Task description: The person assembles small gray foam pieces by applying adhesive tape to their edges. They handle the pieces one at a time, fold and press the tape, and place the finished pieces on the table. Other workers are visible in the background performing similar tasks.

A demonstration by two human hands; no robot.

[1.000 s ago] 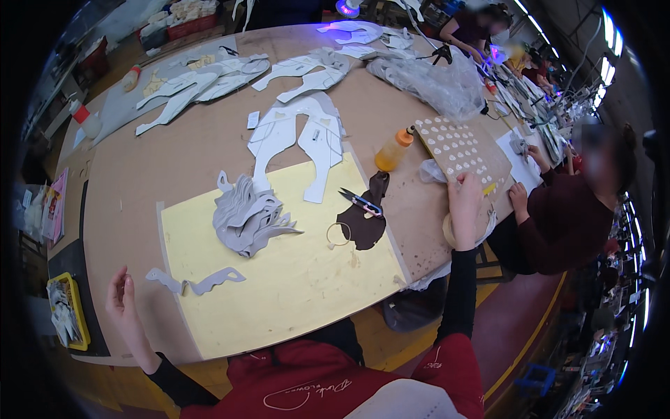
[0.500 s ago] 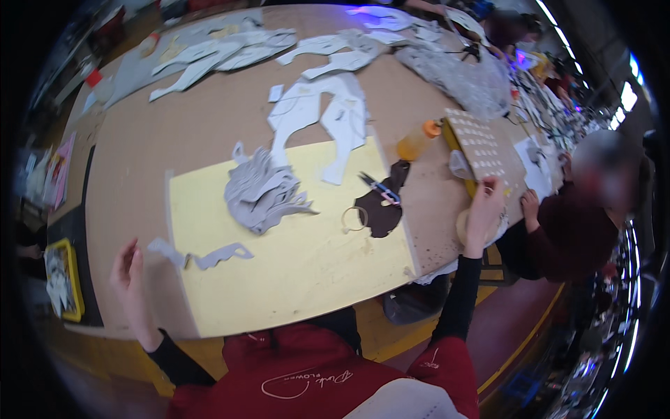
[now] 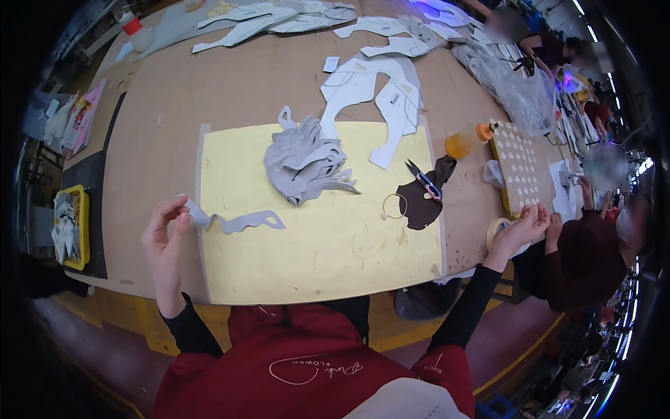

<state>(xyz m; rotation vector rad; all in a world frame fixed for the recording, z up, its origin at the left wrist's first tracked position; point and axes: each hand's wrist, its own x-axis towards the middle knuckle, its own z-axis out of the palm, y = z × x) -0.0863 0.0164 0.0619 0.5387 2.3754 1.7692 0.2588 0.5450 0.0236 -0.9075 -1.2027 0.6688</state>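
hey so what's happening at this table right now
A person in a red top stands at a large brown worktable. Their left hand pinches one end of a wavy grey cut piece that lies on a yellow mat. Their right hand reaches to the table's right edge, at a roll of tape. A pile of similar grey pieces sits on the mat, with snips and an orange bottle nearby. Other people work further right.

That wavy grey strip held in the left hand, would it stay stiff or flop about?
Probably floppy: the grey strip bends up where the left hand pinches its end, the rest lying flat on the yellow mat. It looks thin, so likely light.
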